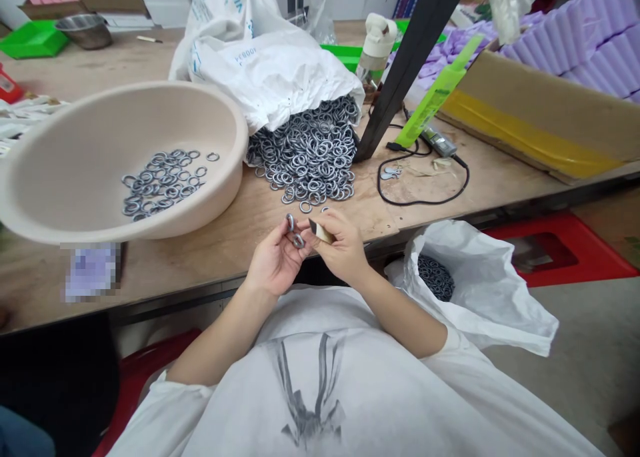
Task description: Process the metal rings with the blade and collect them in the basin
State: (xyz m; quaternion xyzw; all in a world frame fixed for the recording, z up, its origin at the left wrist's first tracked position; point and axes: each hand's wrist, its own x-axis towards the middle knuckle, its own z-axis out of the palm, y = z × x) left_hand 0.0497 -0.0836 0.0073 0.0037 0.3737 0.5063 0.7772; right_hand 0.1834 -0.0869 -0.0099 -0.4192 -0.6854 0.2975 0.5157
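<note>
My left hand (274,260) is closed around a couple of grey metal rings (299,240), one standing up between thumb and fingers. Touching it from the right, my right hand (345,247) grips a short tool (323,232) with a pale handle and a dark, angled tip, perhaps a small knife. Both hands are above the table's front edge. Just beyond them, a heap of grey metal rings (315,154) spills from a white woven sack (280,70). To the left stands a large beige basin (75,204) with a smaller pile of rings (165,180) inside.
A black post (400,77) rises from the table beside the heap. Right of it lie a black cable (425,202) and a cardboard box (540,117) of purple pieces. An open white bag (485,270) with dark rings sits below the table edge, near a red stool (590,250).
</note>
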